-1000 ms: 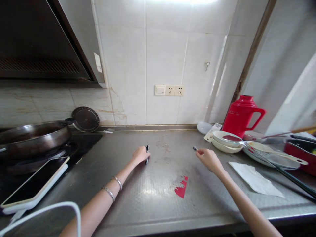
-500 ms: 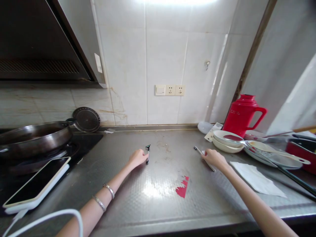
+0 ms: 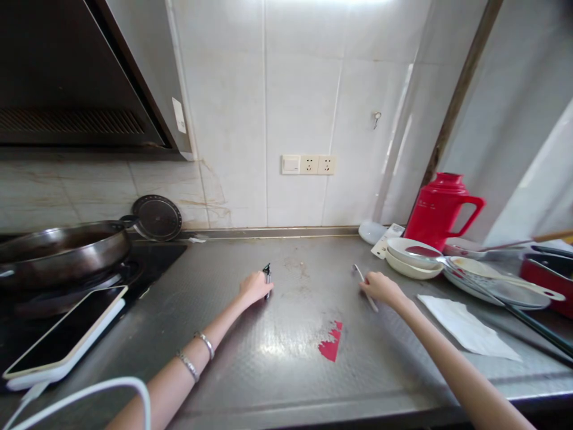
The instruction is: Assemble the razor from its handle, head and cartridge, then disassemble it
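My left hand (image 3: 255, 286) is closed on a razor (image 3: 267, 272) with a slim dark-and-silver handle. Its head points toward the back wall, just past my fingers. To the right, my right hand (image 3: 380, 288) pinches a slim, pale toothbrush-like stick (image 3: 371, 301), which slants across the steel counter (image 3: 304, 298). The far end of the stick is narrow and pokes out beyond my fingers; its exact kind is hard to make out. Both hands are low over the counter, well apart. A torn red patch (image 3: 330, 343) lies nearer to me between them.
At left are a cooktop with a steel pan (image 3: 76, 251), a phone (image 3: 67, 334) and a white cable (image 3: 102, 385). On the right stand a red thermos jug (image 3: 436, 209), stacked bowls (image 3: 414, 269) and a white napkin (image 3: 468, 327). Sockets (image 3: 308, 164) sit on the tiled wall.
My left hand has shifted slightly along the razor, covering more of its handle. The stick under my right hand has moved a little left and turned, its dark tip no longer showing.
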Available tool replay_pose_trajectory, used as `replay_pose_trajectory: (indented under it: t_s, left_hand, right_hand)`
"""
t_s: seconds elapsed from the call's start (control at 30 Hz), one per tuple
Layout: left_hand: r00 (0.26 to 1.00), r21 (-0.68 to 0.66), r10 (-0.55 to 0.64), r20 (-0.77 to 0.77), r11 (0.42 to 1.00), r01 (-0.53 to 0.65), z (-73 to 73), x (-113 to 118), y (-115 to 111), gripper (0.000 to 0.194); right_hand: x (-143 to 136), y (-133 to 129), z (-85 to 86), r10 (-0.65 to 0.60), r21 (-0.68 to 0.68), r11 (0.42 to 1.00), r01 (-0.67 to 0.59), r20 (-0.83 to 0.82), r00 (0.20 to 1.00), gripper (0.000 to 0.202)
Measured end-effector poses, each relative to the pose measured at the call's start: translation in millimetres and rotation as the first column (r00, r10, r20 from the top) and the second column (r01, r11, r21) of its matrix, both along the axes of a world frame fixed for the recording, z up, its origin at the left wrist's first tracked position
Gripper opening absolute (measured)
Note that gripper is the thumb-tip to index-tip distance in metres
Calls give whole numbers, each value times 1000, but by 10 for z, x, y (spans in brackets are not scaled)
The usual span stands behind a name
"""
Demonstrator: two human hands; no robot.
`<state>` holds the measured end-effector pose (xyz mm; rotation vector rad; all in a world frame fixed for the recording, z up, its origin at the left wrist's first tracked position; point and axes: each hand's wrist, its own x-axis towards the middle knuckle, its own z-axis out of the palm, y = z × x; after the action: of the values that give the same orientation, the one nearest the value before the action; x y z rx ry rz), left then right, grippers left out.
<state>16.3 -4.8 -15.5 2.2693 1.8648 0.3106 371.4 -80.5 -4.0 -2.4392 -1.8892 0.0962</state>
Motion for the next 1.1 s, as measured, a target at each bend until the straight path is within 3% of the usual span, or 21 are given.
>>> replay_pose_trajectory:
  t_s: [0.1, 0.23, 0.4, 0.53, 0.9, 1.1]
  left_hand:
    - [1000, 13, 10, 12, 1000, -10, -25, 10, 12, 23]
    - [1000, 25, 22, 20, 999, -23, -46, 21, 9, 24]
    - [999, 30, 28, 16, 999, -28, -61, 22, -4, 25]
    - [999, 54, 25, 21, 998, -26, -95, 13, -16, 26]
    - [999, 91, 14, 30, 996, -17, -170, 0, -19, 37]
    - [999, 100, 21, 50, 995, -26, -160, -10, -45, 41]
  right_hand:
    - [-289, 40, 39, 32, 67, 997, -31, -8, 999, 35]
    - [-873, 155, 68, 116, 133, 985, -107, -56, 992, 32]
    - [-1570, 345, 61, 234, 119, 968, -222, -97, 967, 29]
    - [-1910, 465, 36, 267, 124, 959, -253, -115, 957, 31]
    - [-2106, 572, -88, 277, 139, 955, -261, -114, 954, 36]
    - [-1917, 532, -10, 275, 194, 949, -249, -122, 953, 36]
